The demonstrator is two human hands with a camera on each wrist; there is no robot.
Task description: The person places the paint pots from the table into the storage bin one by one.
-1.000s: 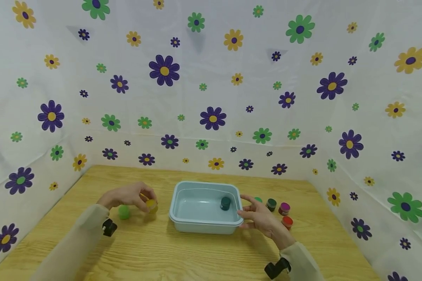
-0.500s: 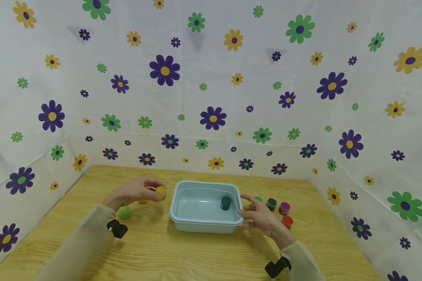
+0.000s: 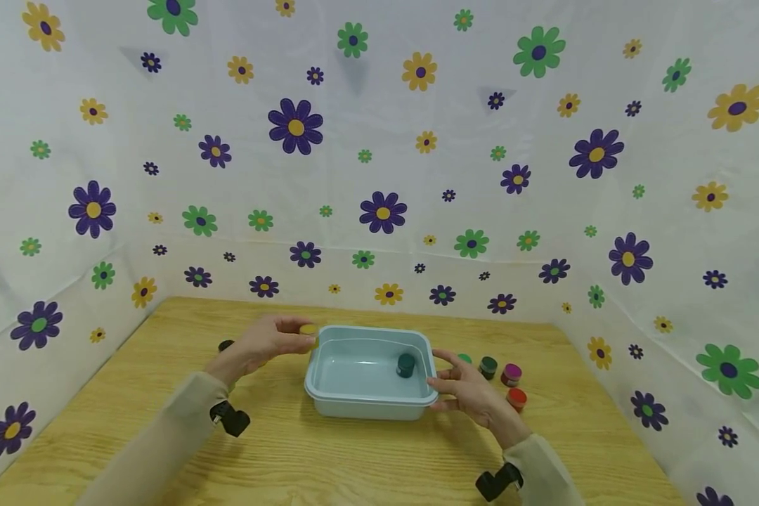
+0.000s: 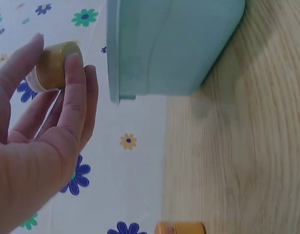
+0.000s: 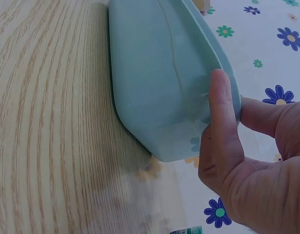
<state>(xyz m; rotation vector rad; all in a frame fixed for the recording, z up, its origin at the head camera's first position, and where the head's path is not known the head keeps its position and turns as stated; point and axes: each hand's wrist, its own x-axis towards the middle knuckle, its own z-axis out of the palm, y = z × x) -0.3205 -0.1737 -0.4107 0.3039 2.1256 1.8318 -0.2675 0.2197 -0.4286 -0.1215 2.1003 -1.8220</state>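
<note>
Between thumb and fingers, the left hand [image 3: 262, 344] pinches a small yellow jar [image 3: 308, 329], held up at the left rim of a light blue basin [image 3: 370, 411]. In the left wrist view the jar [image 4: 54, 67] is in the fingertips, beside the basin [image 4: 174, 48] and not touching it. The right hand [image 3: 474, 395] grips the basin's right rim; the right wrist view shows the thumb and fingers of this hand [image 5: 252, 161] on either side of the rim [image 5: 215, 53]. A dark teal jar [image 3: 405, 366] is inside the basin, near its right end.
Right of the right hand are jars with dark green [image 3: 488, 368], magenta [image 3: 511, 375], red [image 3: 516, 399] and green [image 3: 464, 359] lids. A dark-lidded object [image 3: 226, 345] stands behind the left wrist. An orange jar [image 4: 181, 227] shows in the left wrist view. Flowered cloth surrounds the wooden table [image 3: 354, 464].
The left hand has lifted the yellow jar and carried it right and away from the person, up to the basin's left rim. Its forearm now covers the light green jar. The right hand keeps its grip.
</note>
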